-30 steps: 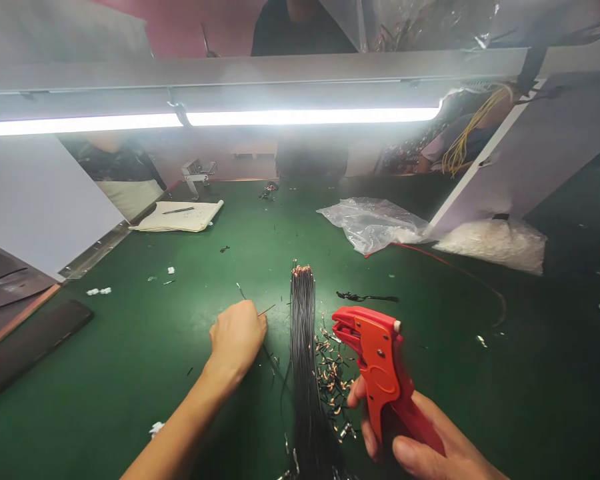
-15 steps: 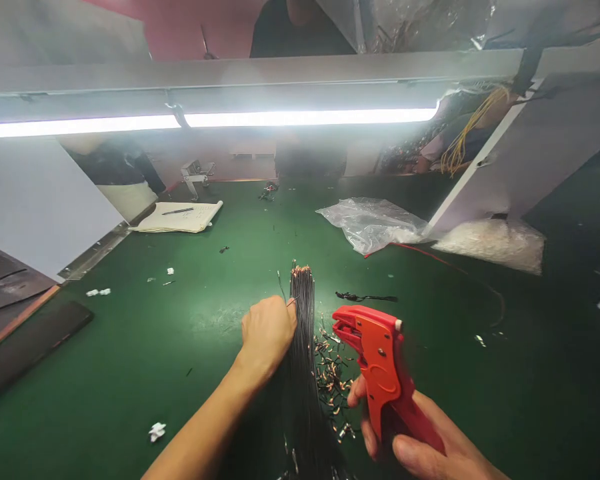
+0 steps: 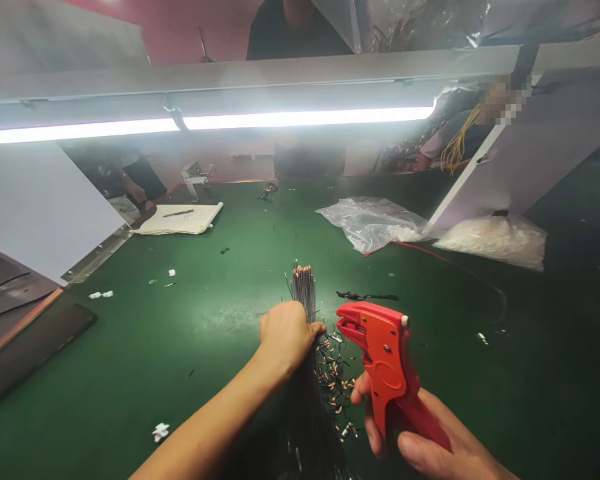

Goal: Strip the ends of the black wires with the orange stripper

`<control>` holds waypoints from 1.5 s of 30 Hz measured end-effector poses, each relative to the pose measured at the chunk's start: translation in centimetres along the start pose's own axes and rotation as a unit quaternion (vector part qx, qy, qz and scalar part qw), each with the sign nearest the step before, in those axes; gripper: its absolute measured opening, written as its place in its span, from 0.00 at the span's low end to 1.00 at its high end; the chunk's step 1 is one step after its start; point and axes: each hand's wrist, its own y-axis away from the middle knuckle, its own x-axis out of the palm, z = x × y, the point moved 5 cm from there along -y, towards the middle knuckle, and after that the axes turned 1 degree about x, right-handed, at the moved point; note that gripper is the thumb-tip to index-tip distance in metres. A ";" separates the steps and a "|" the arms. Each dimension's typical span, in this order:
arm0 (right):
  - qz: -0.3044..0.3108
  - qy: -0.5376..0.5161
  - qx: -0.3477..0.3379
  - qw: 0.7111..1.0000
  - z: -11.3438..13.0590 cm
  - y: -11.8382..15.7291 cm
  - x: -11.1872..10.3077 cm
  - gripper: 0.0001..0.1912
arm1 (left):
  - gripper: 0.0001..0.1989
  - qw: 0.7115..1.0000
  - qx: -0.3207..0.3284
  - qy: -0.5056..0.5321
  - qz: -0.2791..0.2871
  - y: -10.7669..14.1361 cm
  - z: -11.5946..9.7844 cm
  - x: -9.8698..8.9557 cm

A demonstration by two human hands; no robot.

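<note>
A long bundle of black wires (image 3: 304, 293) with bare copper ends lies on the green table, pointing away from me. My left hand (image 3: 287, 337) is closed across the bundle, its thumb reaching the right side. A dark wire tip pokes out above that thumb; the palm side is hidden. In my right hand (image 3: 430, 433) is a red and orange wire stripper (image 3: 385, 360), its jaws apart and facing the bundle, with no wire visible in them. Short wire offcuts (image 3: 335, 380) with copper tips are scattered between the bundle and the stripper.
A notepad (image 3: 180, 220) with a pen lies far left. Clear plastic bags (image 3: 375, 223) and a thin red wire lie at right. A black strand (image 3: 367, 296) rests beyond the stripper. A light tube (image 3: 310, 119) hangs overhead; other people sit beyond.
My left hand has moved right, from the bundle's left edge to across it, with the thumb now on the far side. My right hand and the wire stripper have barely shifted.
</note>
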 end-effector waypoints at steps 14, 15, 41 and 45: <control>-0.056 -0.008 -0.006 0.998 0.8 0.0 -0.3 0.27 | 0.17 0.998 0.029 -0.029 0.054 -0.5 -0.4 1.2; -0.059 -0.012 -0.013 0.998 0.8 0.1 -0.5 0.26 | 0.17 0.997 0.033 -0.036 0.052 -0.6 -0.5 1.1; -0.101 -0.075 -0.078 0.989 3.6 1.9 -2.9 0.21 | 0.18 0.988 0.139 0.004 0.062 4.8 -5.9 0.4; -0.101 -0.065 -0.082 0.989 3.6 1.9 -2.8 0.20 | 0.13 0.998 0.059 -0.007 0.032 2.4 -3.5 0.7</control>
